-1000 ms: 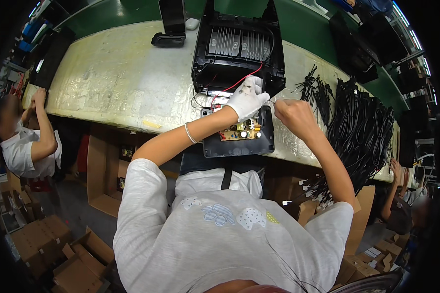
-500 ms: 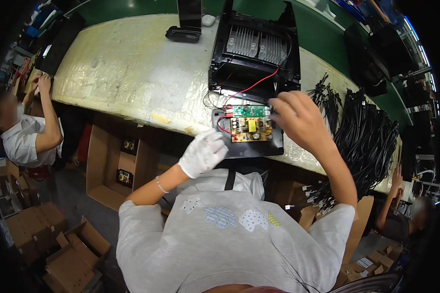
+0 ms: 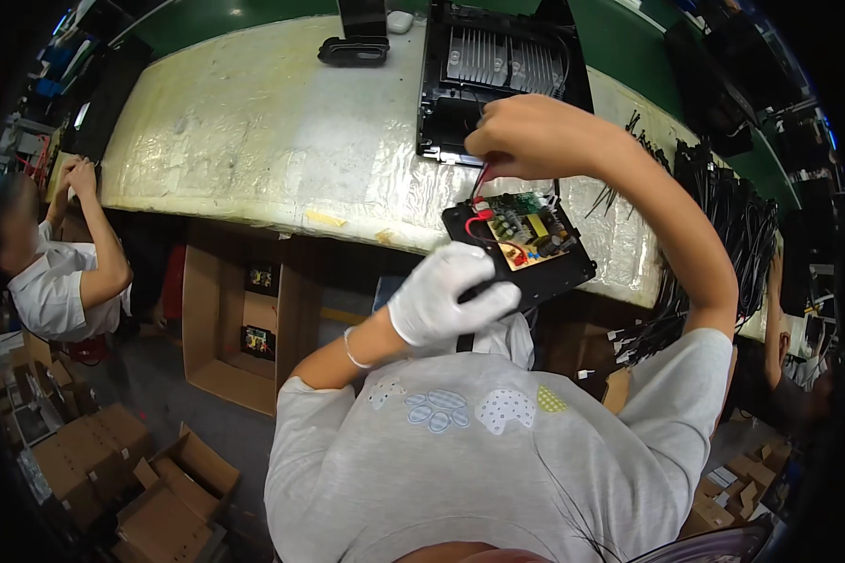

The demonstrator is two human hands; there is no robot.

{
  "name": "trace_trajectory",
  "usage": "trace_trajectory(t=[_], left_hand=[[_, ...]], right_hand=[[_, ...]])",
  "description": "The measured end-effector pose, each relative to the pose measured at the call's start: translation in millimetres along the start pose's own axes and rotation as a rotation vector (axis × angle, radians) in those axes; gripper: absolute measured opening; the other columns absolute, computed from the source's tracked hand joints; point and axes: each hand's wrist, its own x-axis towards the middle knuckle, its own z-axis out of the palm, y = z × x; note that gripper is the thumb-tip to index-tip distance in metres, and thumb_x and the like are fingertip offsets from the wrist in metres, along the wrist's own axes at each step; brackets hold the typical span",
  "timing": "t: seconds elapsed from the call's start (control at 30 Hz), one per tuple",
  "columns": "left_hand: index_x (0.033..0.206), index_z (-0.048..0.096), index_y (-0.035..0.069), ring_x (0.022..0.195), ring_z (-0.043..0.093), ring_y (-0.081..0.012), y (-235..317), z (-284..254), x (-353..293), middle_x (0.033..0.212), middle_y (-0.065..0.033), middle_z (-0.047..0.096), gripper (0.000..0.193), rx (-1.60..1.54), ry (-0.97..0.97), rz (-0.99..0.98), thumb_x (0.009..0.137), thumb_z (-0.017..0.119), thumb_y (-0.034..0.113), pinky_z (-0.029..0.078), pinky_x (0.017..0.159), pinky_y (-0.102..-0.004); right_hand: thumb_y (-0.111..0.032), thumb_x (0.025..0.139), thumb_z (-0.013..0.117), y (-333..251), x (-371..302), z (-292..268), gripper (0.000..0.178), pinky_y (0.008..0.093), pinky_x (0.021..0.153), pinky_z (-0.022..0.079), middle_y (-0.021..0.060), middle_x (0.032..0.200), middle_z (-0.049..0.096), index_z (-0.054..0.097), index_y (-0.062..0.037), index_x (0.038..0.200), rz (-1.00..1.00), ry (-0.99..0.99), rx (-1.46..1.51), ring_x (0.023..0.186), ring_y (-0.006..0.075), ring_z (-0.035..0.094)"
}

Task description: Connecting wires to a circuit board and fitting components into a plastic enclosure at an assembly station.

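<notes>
A black panel (image 3: 559, 281) carrying a green and tan circuit board (image 3: 535, 230) is tilted at the table's front edge. My left hand (image 3: 451, 291), in a white glove, has its thumb and fingers around the panel's near left edge. My bare right hand (image 3: 526, 136) is closed over the front of a black housing (image 3: 432, 122) with metal heat-sink fins (image 3: 483, 56). Red and dark wires (image 3: 481, 178) run from under its curled fingers down to the board; the fingertips are partly hidden.
Bundles of black cables (image 3: 723, 225) lie on the table's right end. A black stand-like part (image 3: 352, 52) and a small white object (image 3: 400, 22) are at the back. An open carton (image 3: 202, 319) with boards stands below left. Another person (image 3: 66, 263) works at far left.
My right hand has moved up and left to the housing and closed on the wires. My left hand has moved right onto the panel, which has turned and tilted. The housing has shifted slightly right.
</notes>
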Motion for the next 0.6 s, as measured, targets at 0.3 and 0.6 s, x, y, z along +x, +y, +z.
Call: trace_trajectory(t=[0.3,0.6], left_hand=[[0.101,0.054,0.006,0.123,0.051,-0.036,-78,-45,54,0.135,-0.0235,0.048,0.049,0.085,-0.038,0.132,0.066,0.083,0.023,0.043,0.102,-0.0452],[0.088,0.06,0.007,0.109,0.062,-0.0285,-86,-43,84,0.118,-0.0158,0.059,0.038,-0.073,0.017,0.17,0.061,0.086,0.013,0.052,0.091,-0.0371]], right_hand=[[-0.035,0.071,0.086,2,-31,2,0.048,0.0313,0.054,0.039,0.0064,0.064,0.056,0.055,0.0013,0.079,0.139,0.137,0.553,0.057,0.0153,0.048],[0.003,0.08,0.06,-9,-38,12,0.023,0.0342,0.054,0.036,0.0086,0.059,0.048,0.051,-0.0022,0.1,0.367,0.263,0.618,0.054,0.0211,0.045]])
